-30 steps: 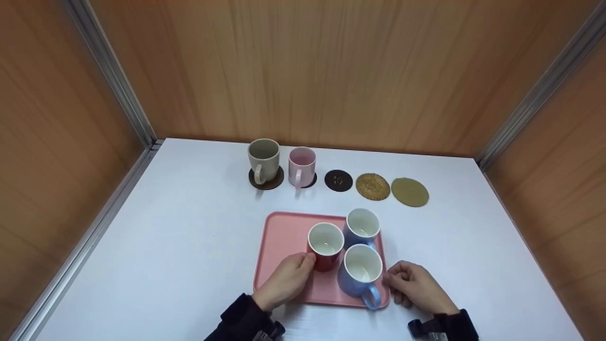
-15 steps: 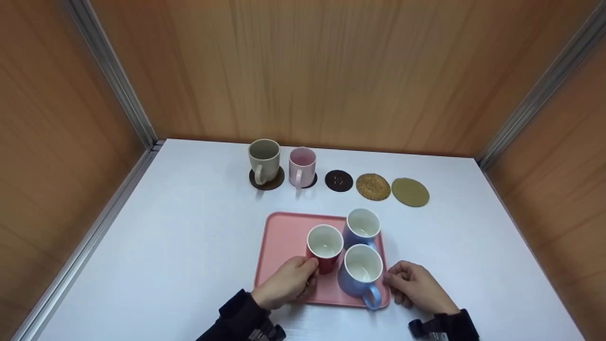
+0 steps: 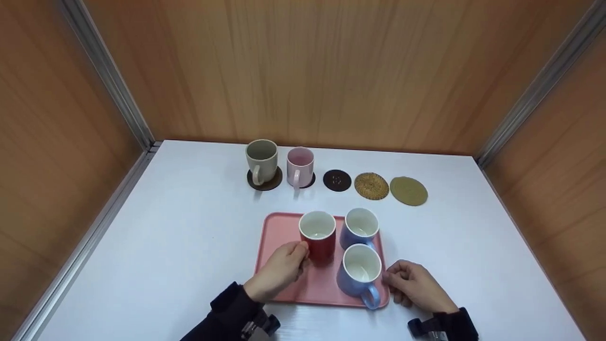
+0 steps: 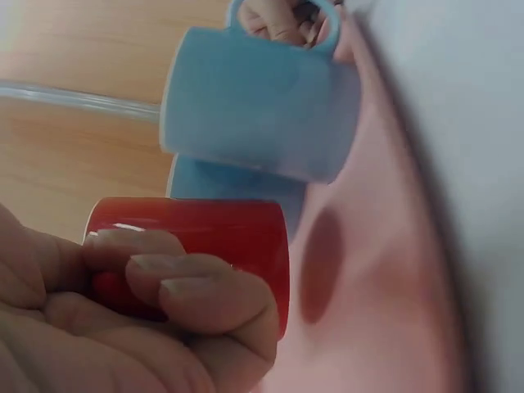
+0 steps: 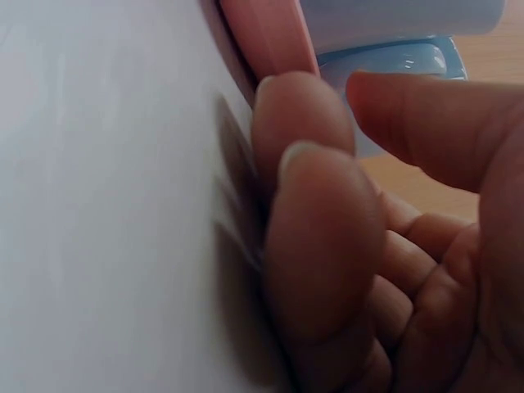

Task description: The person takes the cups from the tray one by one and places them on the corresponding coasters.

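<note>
Head view: left hand (image 3: 279, 270) grips red mug (image 3: 318, 237) (lifted); it may clip the 3 o'clock blue mug (image 3: 360, 227); right hand (image 3: 412, 286) pinches pink tray (image 3: 279, 237).

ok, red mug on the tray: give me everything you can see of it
The red mug is glossy red outside and white inside, ceramic by its look, and appears empty. It is upright over the far middle of the pink tray; the left wrist view shows a shadow beneath it, so it looks lifted clear. The left hand grips its near-left side, fingers curled round the wall. No handle shows. Two blue mugs stand to its right; whether they touch it cannot be told.
</note>
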{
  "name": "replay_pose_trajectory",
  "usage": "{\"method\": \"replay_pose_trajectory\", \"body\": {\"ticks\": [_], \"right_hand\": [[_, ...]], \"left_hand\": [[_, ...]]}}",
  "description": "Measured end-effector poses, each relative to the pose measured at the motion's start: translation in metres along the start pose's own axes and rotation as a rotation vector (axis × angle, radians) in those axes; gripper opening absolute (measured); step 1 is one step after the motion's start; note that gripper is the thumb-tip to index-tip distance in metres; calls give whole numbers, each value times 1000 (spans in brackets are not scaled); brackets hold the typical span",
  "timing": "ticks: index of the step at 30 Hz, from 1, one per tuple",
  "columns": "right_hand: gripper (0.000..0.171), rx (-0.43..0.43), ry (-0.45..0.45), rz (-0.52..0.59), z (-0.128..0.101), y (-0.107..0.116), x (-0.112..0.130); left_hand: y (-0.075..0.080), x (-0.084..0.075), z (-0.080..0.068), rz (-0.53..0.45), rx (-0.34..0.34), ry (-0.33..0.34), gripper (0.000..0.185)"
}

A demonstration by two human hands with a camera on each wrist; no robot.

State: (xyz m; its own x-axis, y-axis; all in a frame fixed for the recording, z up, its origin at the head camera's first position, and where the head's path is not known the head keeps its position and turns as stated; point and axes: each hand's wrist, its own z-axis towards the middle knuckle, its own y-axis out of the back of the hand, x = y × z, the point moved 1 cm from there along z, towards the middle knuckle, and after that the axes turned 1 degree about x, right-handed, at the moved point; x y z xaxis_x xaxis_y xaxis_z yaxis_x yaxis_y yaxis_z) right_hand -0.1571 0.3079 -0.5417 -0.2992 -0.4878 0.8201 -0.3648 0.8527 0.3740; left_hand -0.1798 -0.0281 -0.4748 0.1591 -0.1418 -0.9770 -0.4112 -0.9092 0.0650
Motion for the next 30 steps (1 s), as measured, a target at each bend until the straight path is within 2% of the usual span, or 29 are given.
{"method": "replay_pose_trajectory", "body": {"ticks": [5,9,13,17,20,24,30], "right_hand": [[53,1,-25,12,-3,-1,0],[49,-15,4,7,-6,-2,-2],[47,-22,8,12,-7,-7,-1],[47,-14,-21,23,-7,-15,1],[46,-3,-29,22,-5,-19,3],[46,3,-19,17,-4,-19,3],[49,10,-33,23,-3,-17,2]], "left_hand": [[6,-26,28,119,-120,-64,41],[3,-44,64,156,-176,-139,42],[-2,-54,104,146,-218,-182,41],[-2,-51,139,179,-258,-180,44],[1,-45,157,242,-290,-169,47],[-1,-38,174,317,-322,-146,46],[-11,-32,188,400,-367,-128,47]]}}
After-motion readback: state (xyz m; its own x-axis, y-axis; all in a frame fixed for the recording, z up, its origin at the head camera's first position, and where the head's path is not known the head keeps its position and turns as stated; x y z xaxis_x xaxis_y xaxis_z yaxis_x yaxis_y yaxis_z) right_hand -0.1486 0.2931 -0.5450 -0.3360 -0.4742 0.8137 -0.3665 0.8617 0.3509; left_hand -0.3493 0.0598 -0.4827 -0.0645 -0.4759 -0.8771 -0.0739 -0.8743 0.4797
